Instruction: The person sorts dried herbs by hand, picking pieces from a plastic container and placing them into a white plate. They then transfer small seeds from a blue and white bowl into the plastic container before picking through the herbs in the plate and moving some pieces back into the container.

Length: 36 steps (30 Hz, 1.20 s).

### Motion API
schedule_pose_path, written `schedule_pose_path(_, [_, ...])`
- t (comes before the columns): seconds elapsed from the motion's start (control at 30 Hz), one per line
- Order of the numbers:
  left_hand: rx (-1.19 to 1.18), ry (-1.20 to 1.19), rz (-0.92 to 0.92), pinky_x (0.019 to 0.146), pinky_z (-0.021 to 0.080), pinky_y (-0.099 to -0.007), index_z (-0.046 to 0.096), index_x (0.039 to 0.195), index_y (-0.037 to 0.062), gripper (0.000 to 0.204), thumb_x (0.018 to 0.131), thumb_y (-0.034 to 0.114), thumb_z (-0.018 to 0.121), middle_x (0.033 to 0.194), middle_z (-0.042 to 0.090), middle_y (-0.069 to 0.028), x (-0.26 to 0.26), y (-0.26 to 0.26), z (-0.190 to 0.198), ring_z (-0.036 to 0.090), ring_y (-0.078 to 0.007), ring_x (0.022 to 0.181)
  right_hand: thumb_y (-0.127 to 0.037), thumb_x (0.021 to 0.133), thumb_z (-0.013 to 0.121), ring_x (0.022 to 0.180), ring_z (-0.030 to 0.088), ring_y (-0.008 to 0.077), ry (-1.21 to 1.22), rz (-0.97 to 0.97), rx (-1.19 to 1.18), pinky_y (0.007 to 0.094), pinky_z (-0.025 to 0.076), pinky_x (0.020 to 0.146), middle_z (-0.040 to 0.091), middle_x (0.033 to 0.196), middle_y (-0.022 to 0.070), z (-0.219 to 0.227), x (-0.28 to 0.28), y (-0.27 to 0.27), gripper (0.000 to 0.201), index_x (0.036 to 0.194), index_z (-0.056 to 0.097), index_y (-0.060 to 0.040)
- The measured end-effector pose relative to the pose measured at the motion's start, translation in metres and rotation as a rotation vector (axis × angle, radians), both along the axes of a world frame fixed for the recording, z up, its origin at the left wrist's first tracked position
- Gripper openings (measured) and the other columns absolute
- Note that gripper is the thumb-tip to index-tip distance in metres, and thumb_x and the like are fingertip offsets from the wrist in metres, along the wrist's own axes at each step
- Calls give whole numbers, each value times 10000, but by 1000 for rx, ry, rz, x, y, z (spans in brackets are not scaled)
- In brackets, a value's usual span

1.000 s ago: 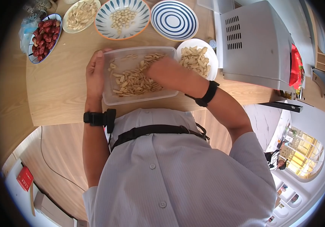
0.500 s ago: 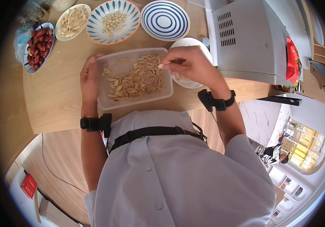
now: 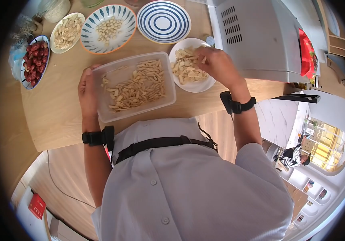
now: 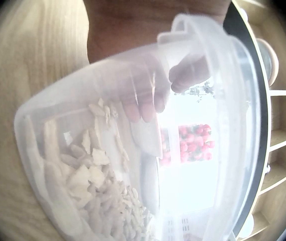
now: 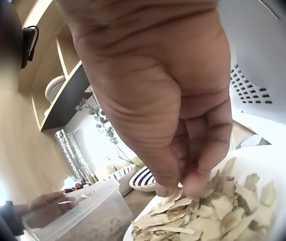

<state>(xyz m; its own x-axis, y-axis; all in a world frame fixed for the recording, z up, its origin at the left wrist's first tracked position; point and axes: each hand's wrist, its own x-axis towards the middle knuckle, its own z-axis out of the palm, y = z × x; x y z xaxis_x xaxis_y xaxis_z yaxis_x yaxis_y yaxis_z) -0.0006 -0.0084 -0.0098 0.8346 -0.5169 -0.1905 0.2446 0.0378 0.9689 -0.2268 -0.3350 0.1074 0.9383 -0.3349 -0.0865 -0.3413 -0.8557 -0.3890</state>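
Note:
A translucent plastic container [image 3: 170, 86] with pale, narrow pieces inside stands on the wooden table. My left hand [image 3: 87, 94] grips its left side; in the left wrist view several fingertips [image 4: 145, 110] show through the wall. Just right of the container is a white plate [image 3: 208, 85] heaped with pale, flat slices [image 5: 223, 206]. My right hand [image 3: 220, 67] is over this plate, fingers bent down. In the right wrist view the thumb and fingertips [image 5: 195, 185] of that hand [image 5: 153, 90] come together at the heap, a pale sliver between them.
Along the far side are a dish of red dates [image 3: 35, 66], an oval plate of pale slices [image 3: 66, 34], a patterned plate [image 3: 86, 40] with round pale pieces, a blue-ringed plate [image 3: 163, 22] and a jar [image 3: 56, 10]. A grey appliance [image 3: 257, 40] stands right.
My right hand has moved right, from inside the container, then above its right rim with a small pale piece, to the white plate. My left hand has kept its grip on the container.

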Motion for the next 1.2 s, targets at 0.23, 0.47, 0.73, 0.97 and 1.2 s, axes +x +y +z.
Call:
schedule_pose_path(0.23, [-10,1,30,932,492,-278,690,1201,5,406,1119,347,486,1111,703,-35,-1,-1,0,618,-112,1029,-50,881,650,920,709,344,-253,373,64,431,574,781,718,1005,151,-10,46,55,217,1090,700,-23])
schedule_pose_path(0.47, [-26,8,-14,981,498,-292,671,1256,-2,406,1126,326,471,1151,720,-52,1,2,-2,646,-128,1066,-66,827,632,909,700,387,-175,762,0,477,560,738,702,970,202,-37,101,106,165,967,677,10])
schedule_pose_path(0.73, [-10,-20,29,936,490,-282,715,1170,4,409,1119,347,497,1082,704,-21,-6,-4,14,613,-103,1006,-81,859,644,838,715,389,156,715,-120,471,574,694,708,916,187,-61,128,108,155,975,697,6])
schedule_pose_path(0.97, [-9,-29,25,926,492,-278,717,1172,12,422,1123,366,494,1069,704,-18,-4,-3,9,613,-98,993,-69,893,594,910,713,385,106,693,-66,467,574,728,679,986,210,-58,120,106,160,994,675,24])
schedule_pose_path(1.2, [-27,-14,23,936,497,-281,714,1183,16,425,1123,375,495,1083,709,-23,-3,-2,5,623,-105,1008,-83,908,580,899,711,381,36,676,-65,468,571,730,674,1016,179,-53,112,109,179,1051,667,-18])
